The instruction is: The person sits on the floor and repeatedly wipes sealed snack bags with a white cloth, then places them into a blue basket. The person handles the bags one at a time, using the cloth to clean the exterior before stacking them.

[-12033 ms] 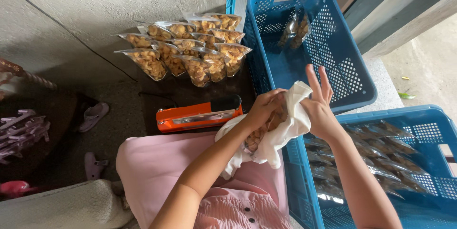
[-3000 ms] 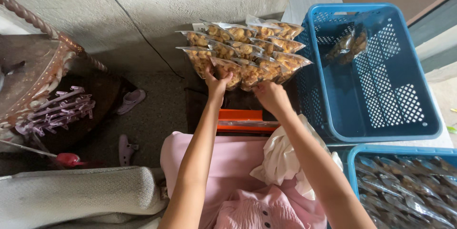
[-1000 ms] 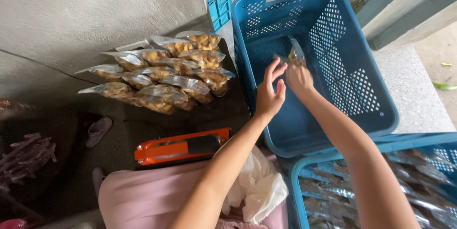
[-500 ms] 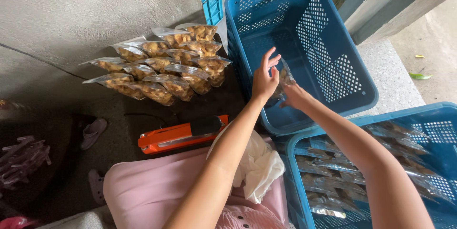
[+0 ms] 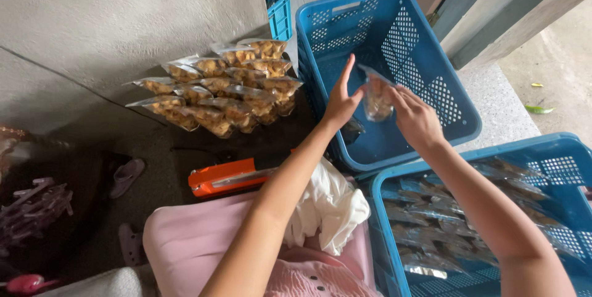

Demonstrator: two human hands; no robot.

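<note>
Hands [image 5: 377, 103] holding clear snack pouch [image 5: 376, 96], over blue crate [image 5: 394, 32]

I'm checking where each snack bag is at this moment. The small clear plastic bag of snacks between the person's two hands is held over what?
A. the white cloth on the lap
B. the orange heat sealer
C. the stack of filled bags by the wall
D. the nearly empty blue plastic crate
D: the small clear plastic bag of snacks, between the left hand and right hand, sits above the floor of the nearly empty blue plastic crate.
</note>
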